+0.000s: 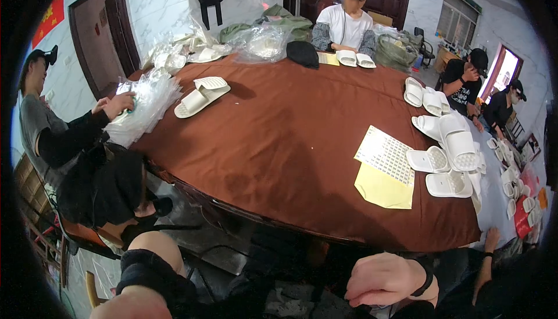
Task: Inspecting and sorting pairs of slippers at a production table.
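My right hand (383, 281), with a black band at the wrist, hangs below the table's near edge. Its fingers are curled in, and nothing shows in them. At the lower left, bare skin that seems to be my left hand (131, 306) is cut off by the picture's edge, its fingers out of sight. Nearest to my right hand on the table lie a sheet of small printed labels (386, 153) and its yellow backing (383, 186). Beside them, white slippers (450, 184) lie in a loose pile, some overlapping. A pair of white slippers (202, 96) rests farther left, one leaning across the other.
A brown cloth covers the table (273, 144). A person (46, 127) at the left handles clear plastic bags (145, 107). Across sits another person (346, 28) behind two slippers (356, 58) and a black cap (302, 54). More people and slippers are at the right.
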The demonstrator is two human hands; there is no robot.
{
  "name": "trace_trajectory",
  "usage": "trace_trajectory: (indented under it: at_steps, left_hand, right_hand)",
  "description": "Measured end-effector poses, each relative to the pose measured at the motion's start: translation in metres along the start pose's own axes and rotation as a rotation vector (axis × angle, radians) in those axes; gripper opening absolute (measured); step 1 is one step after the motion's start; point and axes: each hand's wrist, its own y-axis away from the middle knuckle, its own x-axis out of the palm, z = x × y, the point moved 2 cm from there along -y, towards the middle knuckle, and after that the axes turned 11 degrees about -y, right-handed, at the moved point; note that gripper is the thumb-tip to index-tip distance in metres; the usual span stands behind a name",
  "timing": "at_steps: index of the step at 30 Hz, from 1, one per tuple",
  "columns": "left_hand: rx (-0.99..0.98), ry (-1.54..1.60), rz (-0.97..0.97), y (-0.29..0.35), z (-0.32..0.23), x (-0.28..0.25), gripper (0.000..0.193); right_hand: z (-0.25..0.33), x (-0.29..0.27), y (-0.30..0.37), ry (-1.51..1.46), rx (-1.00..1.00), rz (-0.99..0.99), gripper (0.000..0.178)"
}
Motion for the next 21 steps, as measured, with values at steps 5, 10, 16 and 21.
trace_trajectory:
  at_steps: [5, 10, 16, 21]
  left_hand:
    - [-0.384, -0.042, -0.203, 0.024, 0.050, -0.033, 0.032]
    - [-0.881, -0.422, -0.025, 0.078, 0.220, 0.014, 0.023]
    - [-0.777, -1.021, 0.487, 0.191, 0.355, 0.001, 0.044]
    - [-0.923, -1.300, 0.822, 0.216, 0.402, 0.022, 0.051]
  right_hand:
    - [-0.006, -0.005, -0.007, 0.009, -0.068, -0.074, 0.012]
    - [-0.019, -0.017, -0.013, 0.038, 0.011, -0.157, 0.012]
    - [-0.030, -0.032, -0.022, -0.019, 0.056, -0.154, 0.010]
    - [-0.048, -0.043, -0.028, -0.041, 0.090, -0.142, 0.010]
